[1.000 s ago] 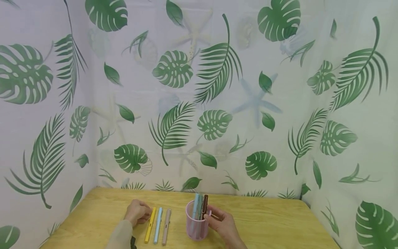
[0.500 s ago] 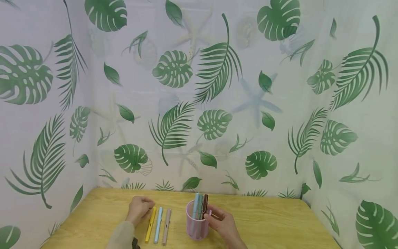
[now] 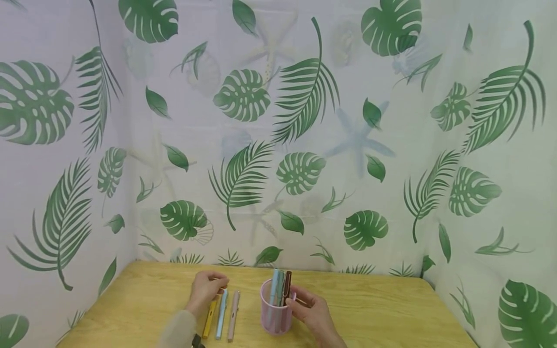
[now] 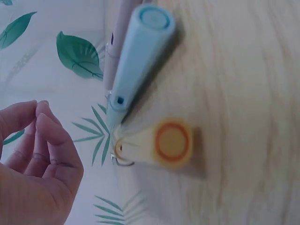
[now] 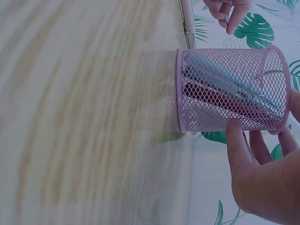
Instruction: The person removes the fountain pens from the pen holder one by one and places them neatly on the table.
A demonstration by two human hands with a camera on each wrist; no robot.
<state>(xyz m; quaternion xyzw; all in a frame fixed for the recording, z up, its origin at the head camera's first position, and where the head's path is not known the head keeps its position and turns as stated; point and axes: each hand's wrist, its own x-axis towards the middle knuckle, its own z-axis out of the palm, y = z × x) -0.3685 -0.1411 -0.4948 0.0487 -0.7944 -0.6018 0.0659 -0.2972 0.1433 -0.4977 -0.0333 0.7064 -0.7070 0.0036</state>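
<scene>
On the wooden table a yellow pen (image 3: 209, 321), a light blue pen (image 3: 222, 314) and a greyish-pink pen (image 3: 233, 316) lie side by side. My left hand (image 3: 205, 291) hovers over the far ends of the yellow and blue ones, fingers loosely bent, thumb and fingertips close together with nothing between them. To the right stands a pink mesh pen cup (image 3: 275, 321). Its rim is held by my right hand (image 3: 312, 313), the thumb at the near side and fingers behind. Light blue, grey-green and dark brown pens (image 3: 286, 285) lean inside it.
The wooden tabletop (image 3: 374, 309) ends at a white curtain (image 3: 304, 227) printed with green leaves, which encloses the back and both sides. A dark band (image 3: 197, 341) sits at my left wrist.
My left hand has moved right, from beside the yellow pen to above the far ends of the yellow and blue pens. My right hand and the cup stay where they were.
</scene>
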